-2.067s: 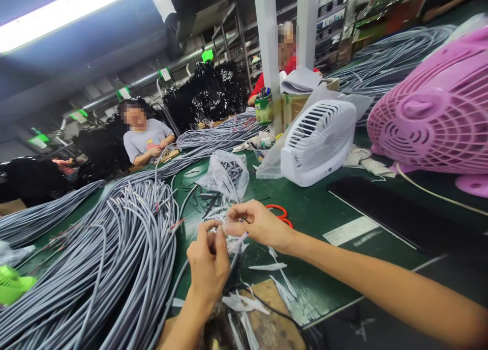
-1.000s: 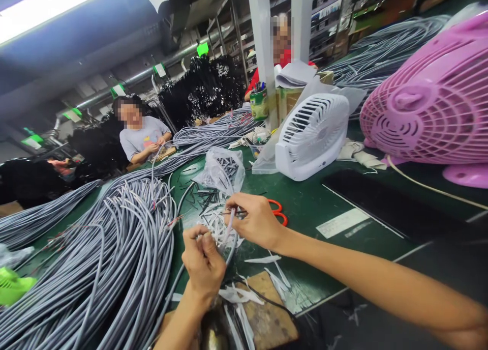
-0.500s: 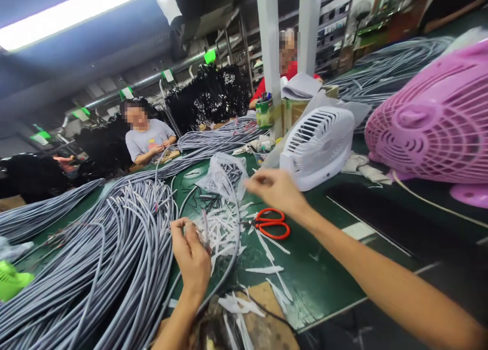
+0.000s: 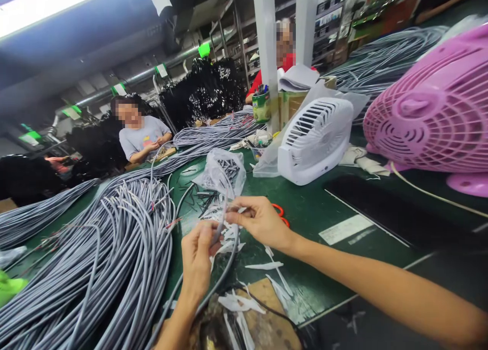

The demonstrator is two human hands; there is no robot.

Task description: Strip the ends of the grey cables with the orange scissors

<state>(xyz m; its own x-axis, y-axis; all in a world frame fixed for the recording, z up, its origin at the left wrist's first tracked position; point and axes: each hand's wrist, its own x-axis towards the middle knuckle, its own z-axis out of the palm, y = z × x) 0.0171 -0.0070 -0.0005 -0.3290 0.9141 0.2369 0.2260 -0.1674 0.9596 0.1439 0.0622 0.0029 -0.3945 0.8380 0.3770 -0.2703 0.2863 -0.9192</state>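
Observation:
My left hand (image 4: 198, 253) is closed around a grey cable (image 4: 218, 232) near its end, which points upward. On that upper part, the fingertips of my right hand (image 4: 259, 220) are pinched together; whether a small piece is also between them I cannot tell. Orange-handled scissors (image 4: 280, 210) lie partly hidden behind my right hand. Just beyond the hands sits a clear plastic bag (image 4: 232, 172) with short dark tubes inside, and more dark pieces (image 4: 204, 197) lie loose beside it. White strips (image 4: 264, 266) are scattered under and around my hands.
A large bundle of grey cables (image 4: 125, 248) covers the left of the green table (image 4: 308, 273). A white fan (image 4: 316, 141) and a pink fan (image 4: 423, 111) stand on the right near a dark flat panel (image 4: 373, 212). Two people (image 4: 143, 134) sit across the table.
My right hand has come down and left from beside the bag to the cable in my left hand. It now covers most of the scissors. The view has shifted slightly.

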